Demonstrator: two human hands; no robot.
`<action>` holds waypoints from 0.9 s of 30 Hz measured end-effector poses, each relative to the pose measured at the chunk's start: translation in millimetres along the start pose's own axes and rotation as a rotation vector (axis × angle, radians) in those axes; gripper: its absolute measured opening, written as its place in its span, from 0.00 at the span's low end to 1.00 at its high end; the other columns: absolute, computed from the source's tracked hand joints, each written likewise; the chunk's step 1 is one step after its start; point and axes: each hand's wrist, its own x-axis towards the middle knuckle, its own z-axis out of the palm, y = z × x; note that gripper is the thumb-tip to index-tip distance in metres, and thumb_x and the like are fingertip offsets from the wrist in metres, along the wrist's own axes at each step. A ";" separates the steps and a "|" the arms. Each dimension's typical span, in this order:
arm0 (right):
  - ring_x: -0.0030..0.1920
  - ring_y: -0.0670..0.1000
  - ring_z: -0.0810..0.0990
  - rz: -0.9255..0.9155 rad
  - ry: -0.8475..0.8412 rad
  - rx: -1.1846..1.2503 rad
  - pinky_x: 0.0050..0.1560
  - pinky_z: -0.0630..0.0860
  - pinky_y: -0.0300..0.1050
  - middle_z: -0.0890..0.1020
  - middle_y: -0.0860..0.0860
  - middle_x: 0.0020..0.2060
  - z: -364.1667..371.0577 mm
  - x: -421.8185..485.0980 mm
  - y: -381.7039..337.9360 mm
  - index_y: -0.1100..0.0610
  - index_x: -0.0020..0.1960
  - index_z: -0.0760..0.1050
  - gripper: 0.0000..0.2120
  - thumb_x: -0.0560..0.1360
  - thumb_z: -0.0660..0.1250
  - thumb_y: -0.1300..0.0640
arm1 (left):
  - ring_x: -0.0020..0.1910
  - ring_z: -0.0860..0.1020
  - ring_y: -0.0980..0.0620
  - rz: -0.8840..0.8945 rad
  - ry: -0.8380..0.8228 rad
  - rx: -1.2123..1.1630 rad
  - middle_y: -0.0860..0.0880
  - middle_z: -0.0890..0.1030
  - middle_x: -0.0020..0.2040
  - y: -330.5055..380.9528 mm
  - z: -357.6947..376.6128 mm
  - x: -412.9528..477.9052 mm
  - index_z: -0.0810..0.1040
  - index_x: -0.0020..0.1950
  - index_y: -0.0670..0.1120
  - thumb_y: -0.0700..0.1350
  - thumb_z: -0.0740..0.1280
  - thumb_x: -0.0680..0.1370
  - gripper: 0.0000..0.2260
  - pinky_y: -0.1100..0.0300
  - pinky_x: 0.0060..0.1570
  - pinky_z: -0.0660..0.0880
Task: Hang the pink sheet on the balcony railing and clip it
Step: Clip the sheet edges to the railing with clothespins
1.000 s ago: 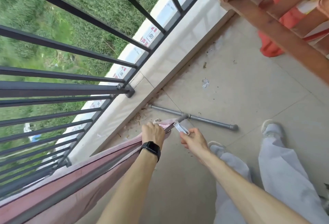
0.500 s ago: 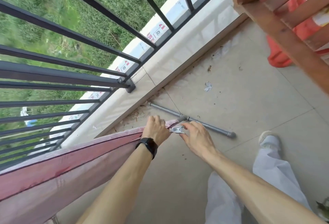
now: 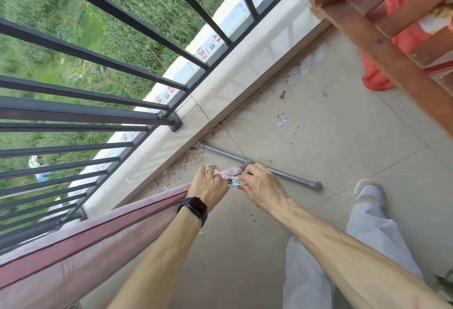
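The pink sheet (image 3: pixel 103 242) hangs folded over a rail that runs from the lower left up to the middle of the view. My left hand (image 3: pixel 208 186), with a black watch on the wrist, grips the sheet's end against the rail. My right hand (image 3: pixel 259 186) pinches a small white clip (image 3: pixel 232 182) right beside the left hand, at the sheet's bunched end (image 3: pixel 230 172). The clip touches the fabric; its jaws are partly hidden by my fingers. The dark balcony railing (image 3: pixel 98 112) stands to the left.
A grey metal pipe (image 3: pixel 282 173) lies on the tiled floor below my hands. A brown wooden frame (image 3: pixel 382 46) with an orange object (image 3: pixel 377 80) behind it fills the upper right. My legs in light trousers and a shoe (image 3: pixel 367 191) are lower right. Grass lies far beyond the railing.
My right hand brought the clip from a raised position down against the sheet's end beside my left hand. The view has shifted slightly; my left hand keeps its grip.
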 end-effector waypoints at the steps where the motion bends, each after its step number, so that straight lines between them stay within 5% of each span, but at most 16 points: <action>1: 0.43 0.54 0.77 -0.028 -0.005 -0.017 0.34 0.80 0.47 0.79 0.50 0.39 0.1 2.9 0.3 0.58 0.42 0.81 0.11 0.64 0.81 0.58 | 0.58 0.74 0.42 0.014 0.006 0.004 0.45 0.81 0.53 1.8 1.3 0.2 0.77 0.58 0.45 0.38 0.55 0.83 0.13 0.51 0.53 0.66; 5: 0.43 0.55 0.80 -0.084 -0.076 -0.065 0.33 0.79 0.45 0.80 0.50 0.39 -1.4 13.4 -2.7 0.57 0.41 0.83 0.11 0.62 0.82 0.58 | 0.59 0.74 0.42 0.032 0.045 0.005 0.45 0.81 0.54 5.9 5.1 -0.8 0.77 0.61 0.45 0.38 0.55 0.83 0.13 0.49 0.59 0.66; 8: 0.53 0.57 0.77 -0.080 -0.210 -0.037 0.46 0.80 0.51 0.81 0.53 0.49 2.0 21.5 -3.1 0.60 0.53 0.82 0.11 0.72 0.75 0.59 | 0.59 0.75 0.41 0.040 0.007 -0.002 0.44 0.81 0.53 7.2 7.9 1.4 0.77 0.60 0.45 0.38 0.56 0.82 0.13 0.46 0.62 0.65; 13: 0.53 0.58 0.77 -0.050 -0.215 -0.005 0.43 0.79 0.51 0.79 0.54 0.50 11.7 28.4 -4.5 0.58 0.53 0.79 0.09 0.73 0.72 0.63 | 0.50 0.77 0.43 -0.036 -0.007 -0.032 0.46 0.82 0.45 10.4 15.8 9.4 0.80 0.52 0.46 0.40 0.57 0.81 0.11 0.49 0.51 0.67; 19: 0.66 0.56 0.70 0.095 -0.315 0.019 0.62 0.74 0.55 0.70 0.52 0.67 -18.3 11.9 -3.7 0.52 0.73 0.65 0.31 0.74 0.73 0.55 | 0.61 0.74 0.40 -0.083 -0.069 -0.078 0.42 0.78 0.59 23.4 -19.0 -3.1 0.72 0.63 0.42 0.36 0.55 0.81 0.13 0.48 0.59 0.66; 27: 0.57 0.57 0.77 0.171 -0.146 -0.125 0.60 0.74 0.50 0.81 0.50 0.55 -169.9 -87.0 -42.3 0.52 0.62 0.79 0.16 0.75 0.66 0.56 | 0.63 0.73 0.41 -0.228 -0.114 -0.525 0.42 0.78 0.62 61.1 -122.5 -89.1 0.73 0.63 0.46 0.44 0.58 0.79 0.14 0.49 0.62 0.65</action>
